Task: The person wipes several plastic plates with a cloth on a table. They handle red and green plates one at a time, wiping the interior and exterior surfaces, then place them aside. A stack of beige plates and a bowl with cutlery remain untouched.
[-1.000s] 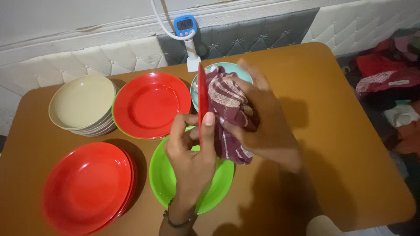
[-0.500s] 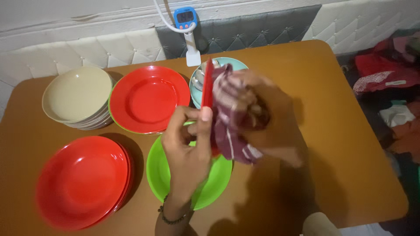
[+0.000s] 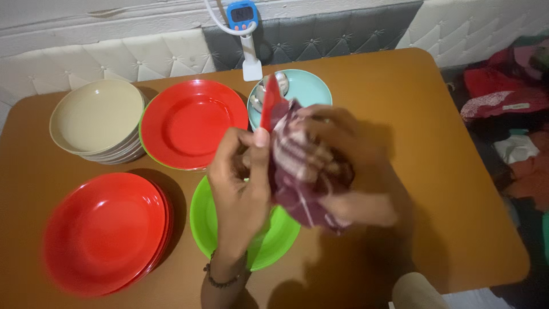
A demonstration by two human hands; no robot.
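My left hand (image 3: 240, 183) holds a red plate (image 3: 270, 103) upright on its edge, thumb pressed on the rim. A maroon checked cloth (image 3: 300, 171) is bunched in my right hand (image 3: 349, 171) and pressed against the plate's right face. Both hands hover above a green plate (image 3: 209, 223) lying on the brown table (image 3: 434, 171).
A stack of red plates (image 3: 106, 229) lies at the front left. Further back sit a stack of beige bowls (image 3: 94, 117), a red plate over a green one (image 3: 191, 123), and a light blue plate with spoons (image 3: 306, 86). A blue timer (image 3: 241, 14) stands by the wall. Clothes (image 3: 509, 97) are piled at the right.
The cloth in my right hand has slid down and over the plate's face. The plate has tilted slightly, and the view has shifted a little.
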